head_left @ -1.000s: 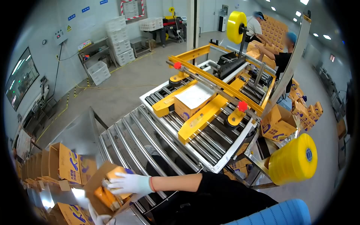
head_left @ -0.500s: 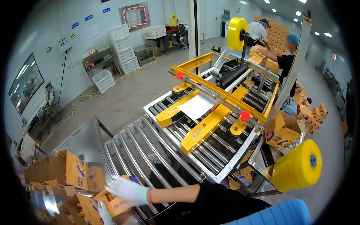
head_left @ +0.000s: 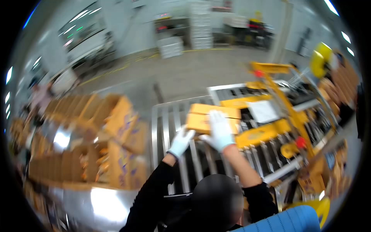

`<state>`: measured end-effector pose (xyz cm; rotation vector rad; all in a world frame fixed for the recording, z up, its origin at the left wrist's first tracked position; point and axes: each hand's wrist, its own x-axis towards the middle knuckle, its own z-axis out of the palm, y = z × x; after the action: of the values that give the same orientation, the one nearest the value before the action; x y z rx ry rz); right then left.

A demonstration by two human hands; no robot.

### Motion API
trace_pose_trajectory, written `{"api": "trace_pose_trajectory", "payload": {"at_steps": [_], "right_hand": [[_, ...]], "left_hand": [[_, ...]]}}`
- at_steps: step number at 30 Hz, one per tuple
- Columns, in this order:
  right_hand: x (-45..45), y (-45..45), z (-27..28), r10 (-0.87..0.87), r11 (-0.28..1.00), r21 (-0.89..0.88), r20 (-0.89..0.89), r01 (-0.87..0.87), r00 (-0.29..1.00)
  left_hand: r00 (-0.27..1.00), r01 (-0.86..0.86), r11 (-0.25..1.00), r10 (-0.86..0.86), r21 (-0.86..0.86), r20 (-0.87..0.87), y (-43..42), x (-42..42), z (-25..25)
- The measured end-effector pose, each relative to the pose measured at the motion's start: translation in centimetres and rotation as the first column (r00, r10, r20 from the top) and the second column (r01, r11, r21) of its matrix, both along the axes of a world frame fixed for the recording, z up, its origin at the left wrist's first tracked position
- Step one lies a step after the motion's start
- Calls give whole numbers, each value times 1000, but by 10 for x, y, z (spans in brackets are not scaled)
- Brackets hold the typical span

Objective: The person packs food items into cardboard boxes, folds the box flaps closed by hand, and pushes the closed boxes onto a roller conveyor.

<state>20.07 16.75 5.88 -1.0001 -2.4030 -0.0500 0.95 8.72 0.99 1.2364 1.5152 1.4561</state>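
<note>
A closed orange-brown carton (head_left: pixel 198 120) sits on the steel roller conveyor (head_left: pixel 165 135), its top flaps folded down with a seam across them. My right hand (head_left: pixel 220 129), in a white glove, lies flat on the carton's top right part, fingers stretched and thumb apart. Beside the carton's near left corner is my left hand (head_left: pixel 181 142), also gloved, with its fingertips at the carton's side. Motion blur hides the exact contact there. Just past the carton are the yellow guide rails (head_left: pixel 257 131) of a carton-sealing machine, with a white sheet (head_left: pixel 263 111) between them.
Rows of open cartons (head_left: pixel 119 120) stand on a shiny metal table (head_left: pixel 77 197) at left; some hold orange packets. A yellow tape roll (head_left: pixel 321 60) tops the machine. A person (head_left: pixel 40 96) is at far left. Stacked white crates (head_left: pixel 201 27) stand by the wall.
The view has swung left. Both hands have brought the carton from beside the open cartons onto the rollers near the guide rails. Its flaps are now folded down.
</note>
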Motion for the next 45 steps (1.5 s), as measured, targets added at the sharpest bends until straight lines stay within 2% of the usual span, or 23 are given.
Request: {"api": "trace_pose_trajectory", "payload": {"at_steps": [1,3,6,8,11,13,17,19,20,21,22,26,29,31,33,35,36,37,39,40,42,43,45], "right_hand": [[-5,-6,23,-52,988,-139,106,67,993],[-3,13,-2,-41,999,-22,202,47,979],[10,31,10,76,996,-55,212,-66,974],[30,46,14,198,980,-42,139,-194,970],[64,51,21,178,982,-78,132,-169,975],[89,64,14,150,987,-70,131,-141,980],[113,63,16,18,990,-140,152,3,988],[112,52,7,-7,998,-65,136,16,991],[100,40,1,-89,996,-2,169,90,982],[84,23,-3,-168,985,62,201,159,965],[55,-1,-6,7,988,-156,139,15,990],[-46,-136,27,719,685,-130,-37,-717,694],[-44,-138,38,440,833,-173,-370,-526,818],[-42,-105,41,356,868,-189,-407,-459,841],[-34,-93,40,701,668,-291,-63,-685,710],[-32,-108,19,803,595,-207,113,-777,585],[-31,-108,24,816,549,-287,-24,-786,578],[-30,-97,22,815,553,-289,-11,-782,580],[-27,-74,13,632,137,-709,-475,-692,612],[-33,-76,25,463,159,-731,-539,-664,704],[-55,-66,43,638,727,-254,-92,-637,765],[-64,-68,61,567,816,40,138,-576,812],[-71,-86,76,466,869,91,176,-486,867]], "left_hand": [[990,77,995,-83,-57,-111,-12,-23,6],[818,-196,972,234,127,-526,-52,-74,15],[228,-488,741,618,461,-753,-110,-173,76],[-103,-717,597,420,360,-902,-128,-225,91],[223,-850,519,201,-89,-954,-120,-228,84],[54,-792,603,232,100,-971,-132,-203,78],[124,-703,679,409,210,-904,-219,-135,100],[335,-864,476,297,-165,-894,-266,-106,108],[329,-868,469,300,-162,-895,-276,-114,107],[396,-821,511,188,-255,-899,-288,-123,99],[458,-766,538,75,-351,-886,-294,-123,94],[545,-560,814,222,-153,-809,-244,-90,98],[629,-282,914,-55,-293,-775,-242,-42,123],[394,-10,994,-95,-107,-914,-245,-47,120],[361,-108,993,92,56,-928,-242,-63,127],[865,-45,999,45,11,-500,-237,-83,107],[998,42,997,-45,-66,-47,-225,-86,91],[996,42,969,-60,-245,-70,-205,-89,97],[985,23,872,-104,-489,-140,-168,-94,102],[985,30,873,-110,-488,-136,-157,-92,88],[550,-222,973,67,-68,-833,-132,-94,58],[548,-221,973,68,-66,-834,-132,-92,57],[454,-474,824,532,311,-715,-143,-82,49]]}}
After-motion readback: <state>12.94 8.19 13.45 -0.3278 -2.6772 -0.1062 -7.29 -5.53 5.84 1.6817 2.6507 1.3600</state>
